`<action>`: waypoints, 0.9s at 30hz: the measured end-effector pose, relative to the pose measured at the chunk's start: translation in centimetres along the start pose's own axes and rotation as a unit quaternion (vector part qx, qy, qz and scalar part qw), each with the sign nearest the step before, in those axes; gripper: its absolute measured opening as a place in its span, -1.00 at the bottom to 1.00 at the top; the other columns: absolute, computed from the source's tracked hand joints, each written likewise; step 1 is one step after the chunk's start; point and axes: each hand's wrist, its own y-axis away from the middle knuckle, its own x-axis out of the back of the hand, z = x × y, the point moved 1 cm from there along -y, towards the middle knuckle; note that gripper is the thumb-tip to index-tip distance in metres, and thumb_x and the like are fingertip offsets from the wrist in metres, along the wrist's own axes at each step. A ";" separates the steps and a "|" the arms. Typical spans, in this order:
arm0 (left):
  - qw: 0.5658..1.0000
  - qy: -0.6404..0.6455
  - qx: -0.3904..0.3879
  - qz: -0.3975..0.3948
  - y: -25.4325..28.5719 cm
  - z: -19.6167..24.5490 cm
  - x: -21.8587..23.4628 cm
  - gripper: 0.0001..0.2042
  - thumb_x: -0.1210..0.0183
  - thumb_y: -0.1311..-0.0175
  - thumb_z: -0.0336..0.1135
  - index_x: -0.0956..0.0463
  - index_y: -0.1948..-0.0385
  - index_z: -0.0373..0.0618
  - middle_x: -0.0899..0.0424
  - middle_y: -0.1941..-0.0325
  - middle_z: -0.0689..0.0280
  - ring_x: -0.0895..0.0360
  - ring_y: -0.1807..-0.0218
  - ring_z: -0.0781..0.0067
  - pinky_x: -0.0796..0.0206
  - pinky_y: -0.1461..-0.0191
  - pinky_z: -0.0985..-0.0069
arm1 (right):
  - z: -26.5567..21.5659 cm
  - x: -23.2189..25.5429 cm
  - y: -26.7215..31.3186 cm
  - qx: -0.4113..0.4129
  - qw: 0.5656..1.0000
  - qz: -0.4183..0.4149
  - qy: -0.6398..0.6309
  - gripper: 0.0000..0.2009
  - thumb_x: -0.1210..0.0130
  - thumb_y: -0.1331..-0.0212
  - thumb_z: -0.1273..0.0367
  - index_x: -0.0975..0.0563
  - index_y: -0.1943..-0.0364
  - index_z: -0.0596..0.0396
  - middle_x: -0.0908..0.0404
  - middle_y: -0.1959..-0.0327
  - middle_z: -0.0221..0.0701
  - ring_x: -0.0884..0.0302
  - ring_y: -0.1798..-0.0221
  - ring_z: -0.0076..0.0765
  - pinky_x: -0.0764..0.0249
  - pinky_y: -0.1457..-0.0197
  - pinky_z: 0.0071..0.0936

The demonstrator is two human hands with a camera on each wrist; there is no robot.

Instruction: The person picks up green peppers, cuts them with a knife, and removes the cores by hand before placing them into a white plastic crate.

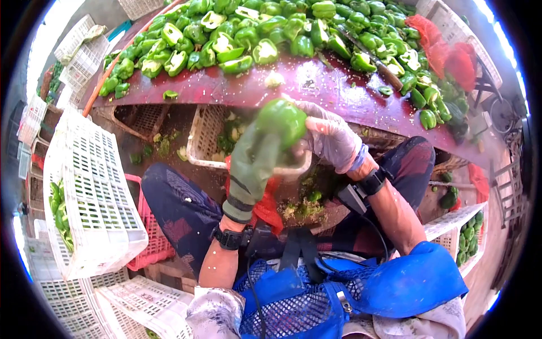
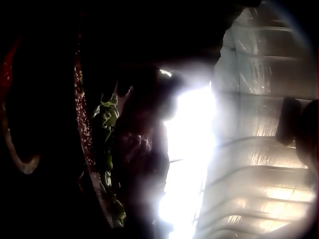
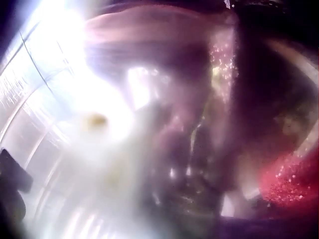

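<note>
A whole green bell pepper (image 1: 282, 122) is held up between both hands over the lap, near the table's front edge. My left hand (image 1: 255, 164), in a green glove with a dark striped cuff, grips it from the left and below, blurred in the head view. My right hand (image 1: 333, 135), in a pale glove, holds the pepper's right side, with the thumb against it and the other fingers partly hidden behind. The left wrist view is mostly dark; the right wrist view is hazy with glare.
A red-topped table (image 1: 226, 90) bears a heap of cut peppers (image 1: 265, 51) and a long dark blade-like piece (image 1: 372, 56). Beneath the hands stands a white crate (image 1: 202, 133) with scraps. White crates (image 1: 96, 192) and a pink crate (image 1: 149, 226) stand left; red netting (image 1: 432, 42) lies right.
</note>
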 end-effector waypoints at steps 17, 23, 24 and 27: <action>0.914 -0.322 -0.238 0.061 0.9 -1.5 1.6 -0.54 -0.24 -0.22 -0.34 -0.38 -0.14 -0.24 -0.50 -0.15 0.11 -0.43 -0.20 0.30 -0.27 -0.28 0.42 | 2.3 -0.7 -1.3 0.032 0.991 -0.004 0.129 -0.20 -0.34 -0.01 0.40 -0.17 -0.38 0.09 -0.43 -0.21 -0.33 -0.42 -0.20 -0.39 -0.39 -0.26 -0.42; 0.899 0.426 0.033 0.102 1.1 -3.2 0.3 -0.40 -0.15 -0.29 -0.04 -0.22 -0.26 -0.21 -0.39 -0.22 0.14 -0.39 -0.21 0.31 -0.30 -0.27 0.38 | 3.0 -3.4 -0.5 0.009 1.000 -0.026 -0.014 -0.17 -0.31 0.03 0.51 -0.13 -0.40 0.09 -0.32 -0.32 -0.29 -0.31 -0.33 -0.31 -0.29 -0.36 -0.38; 0.971 0.187 -0.032 0.146 1.1 -3.6 0.4 -0.43 -0.12 -0.32 -0.06 -0.22 -0.25 -0.21 -0.40 -0.20 0.14 -0.40 -0.20 0.31 -0.32 -0.25 0.37 | 3.4 -3.2 -0.5 -0.013 1.000 -0.010 0.016 -0.17 -0.30 0.04 0.53 -0.13 -0.39 0.10 -0.30 -0.34 -0.28 -0.29 -0.35 -0.30 -0.27 -0.38 -0.38; 0.975 -0.065 -0.090 0.192 1.6 -3.7 0.7 -0.53 -0.07 -0.35 -0.24 -0.23 -0.23 -0.22 -0.45 -0.16 0.12 -0.45 -0.15 0.31 -0.36 -0.20 0.38 | 4.4 -2.1 -2.0 0.136 0.950 0.000 0.281 -0.17 -0.25 0.17 0.64 -0.20 -0.34 0.17 -0.28 -0.37 -0.25 -0.22 -0.40 -0.26 -0.19 -0.44 -0.40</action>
